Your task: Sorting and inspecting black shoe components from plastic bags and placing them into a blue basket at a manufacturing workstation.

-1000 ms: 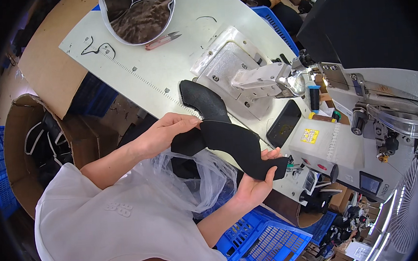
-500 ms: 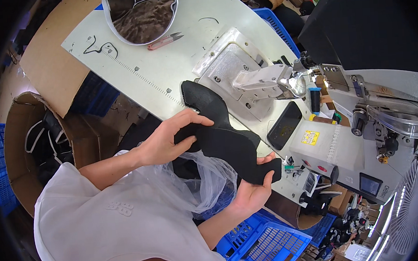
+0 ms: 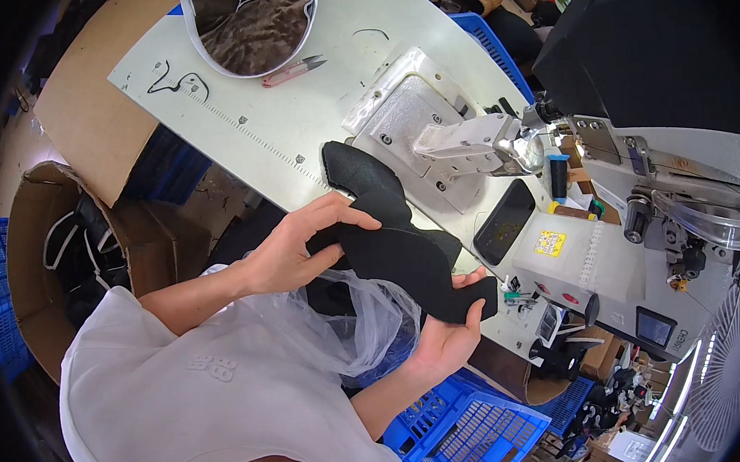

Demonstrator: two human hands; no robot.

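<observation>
A wavy-edged black fabric piece (image 3: pixel 401 259) is stretched between my two hands at the table's near edge. My left hand (image 3: pixel 307 239) pinches its upper left side between thumb and fingers. At the lower right end, my right hand (image 3: pixel 453 336) grips it, thumb on top and fingertips showing past the far edge. The fabric's far end (image 3: pixel 358 168) rests on the table beside the sewing machine's metal base (image 3: pixel 406 131) and looks bent or layered there. Under my hands, a clear plastic bag (image 3: pixel 376 324) lies over dark material.
A white round bin with brown fuzzy lining (image 3: pixel 252 35) and thread snips (image 3: pixel 292 71) sit at the table's far side. A phone (image 3: pixel 503 223) lies by the sewing machine head (image 3: pixel 661 145). Blue crates (image 3: pixel 475 432) stand below right; a cardboard box of dark pieces (image 3: pixel 45 179) is at left.
The black fabric has bent near its far end, so a fold or layer edge now shows there. My left hand has shifted very slightly; both hands keep their hold.
</observation>
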